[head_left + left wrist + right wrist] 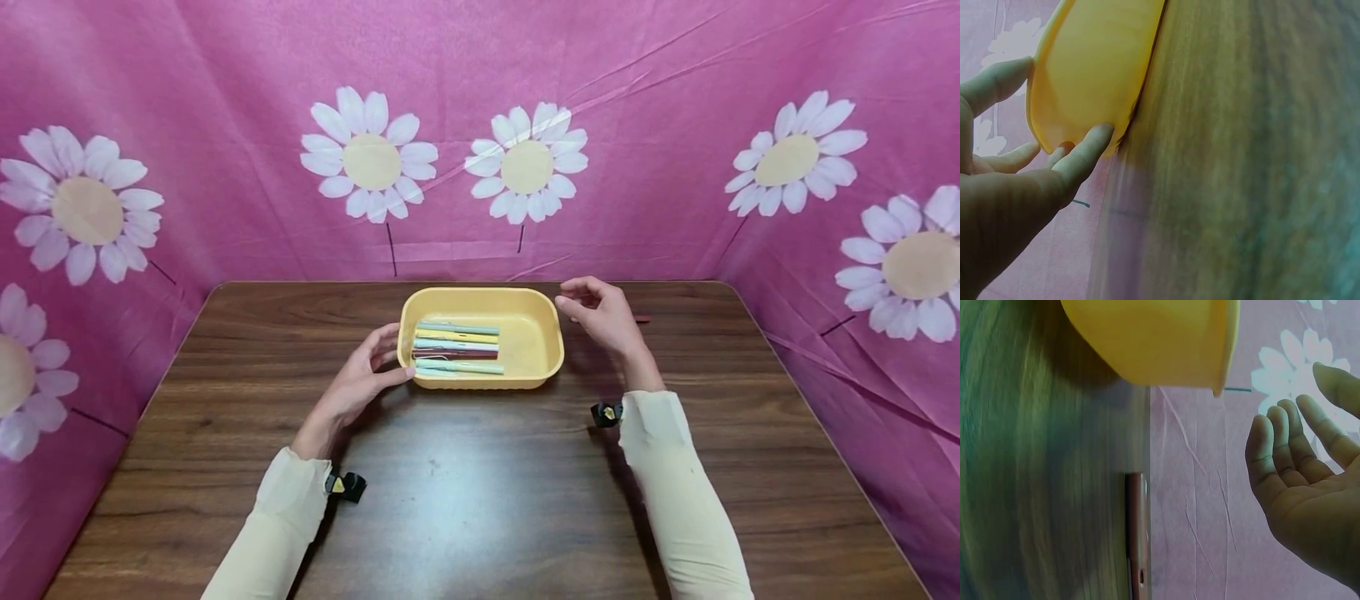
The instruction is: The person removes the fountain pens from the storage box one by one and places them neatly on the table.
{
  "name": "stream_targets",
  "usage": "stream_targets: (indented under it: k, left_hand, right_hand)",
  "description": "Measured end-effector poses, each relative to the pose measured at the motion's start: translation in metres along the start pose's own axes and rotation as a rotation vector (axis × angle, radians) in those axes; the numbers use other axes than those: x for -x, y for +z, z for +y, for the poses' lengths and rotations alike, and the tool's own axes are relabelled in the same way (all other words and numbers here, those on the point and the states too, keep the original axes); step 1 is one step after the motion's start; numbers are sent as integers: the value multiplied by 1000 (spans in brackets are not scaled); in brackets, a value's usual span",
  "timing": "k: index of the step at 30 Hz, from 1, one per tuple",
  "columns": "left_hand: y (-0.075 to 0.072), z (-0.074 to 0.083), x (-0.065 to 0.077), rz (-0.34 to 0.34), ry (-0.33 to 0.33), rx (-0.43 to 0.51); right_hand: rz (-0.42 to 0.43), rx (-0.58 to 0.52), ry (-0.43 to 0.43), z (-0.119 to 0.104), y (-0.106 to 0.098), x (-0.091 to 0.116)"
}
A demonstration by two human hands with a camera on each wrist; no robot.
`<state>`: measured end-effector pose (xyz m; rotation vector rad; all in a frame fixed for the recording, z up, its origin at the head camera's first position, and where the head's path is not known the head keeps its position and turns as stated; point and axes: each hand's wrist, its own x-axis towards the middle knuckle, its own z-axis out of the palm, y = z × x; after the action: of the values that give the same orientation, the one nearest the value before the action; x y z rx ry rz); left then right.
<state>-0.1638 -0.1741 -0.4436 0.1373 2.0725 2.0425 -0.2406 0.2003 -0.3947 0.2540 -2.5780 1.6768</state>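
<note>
A yellow plastic tray (525,383) stands on the table, with several pens lying side by side in its left half. Among them are a yellow pen (459,337), a dark red pen (465,354) and a mint green pen (468,367). My left hand (360,375) holds the tray's left end, thumb on the near side and fingers round the back; the left wrist view shows the thumb against the yellow wall. Beside the right end, my right hand (603,317) hovers with loosely bent fingers and nothing in them. In the right wrist view a gap separates it from the tray.
A reddish pen (1138,531) lies on the table near its back edge, partly hidden behind the right hand in the head view. The brown wooden table (465,483) meets a pink cloth (450,50) with white flowers at the back and both sides.
</note>
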Motion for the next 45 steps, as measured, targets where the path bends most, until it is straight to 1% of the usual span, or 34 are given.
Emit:
stream_targets:
  k: [5, 6, 10, 12, 14, 17, 21, 27, 36, 40, 45]
  left_hand:
    - [0, -1, 2, 3, 1, 10]
    - [0, -1, 2, 3, -1, 10]
    - [0, -1, 1, 0, 1, 15]
    - [0, -1, 1, -2, 6, 23]
    - [0, -1, 0, -6, 15, 29]
    - [0, -2, 1, -10, 18, 30]
    - [0, -2, 0, -10, 17, 30]
    - [-1, -1, -1, -2, 11, 44]
    - [0, -1, -1, -1, 8, 47]
    - [0, -1, -1, -4, 13, 51]
    - [0, -1, 0, -5, 16, 52]
  right_hand:
    - [-30, -2, -32, -1, 11, -1]
    - [-47, -8, -36, -7, 12, 2]
    - [-118, -34, -53, -10, 19, 3]
    - [-150, -45, -49, -11, 23, 2]
    - [-171, -53, -49, -5, 27, -1]
    - [-195, -85, -23, -4, 32, -1]
    - [-206, -103, -14, -4, 39, -2]
    - [-222, -82, -47, -5, 50, -5]
    - [-257, -28, -94, -5, 59, -6]
    - [-287, -51, -103, -2, 66, -7]
    - [-282, -57, -96, 1, 77, -10]
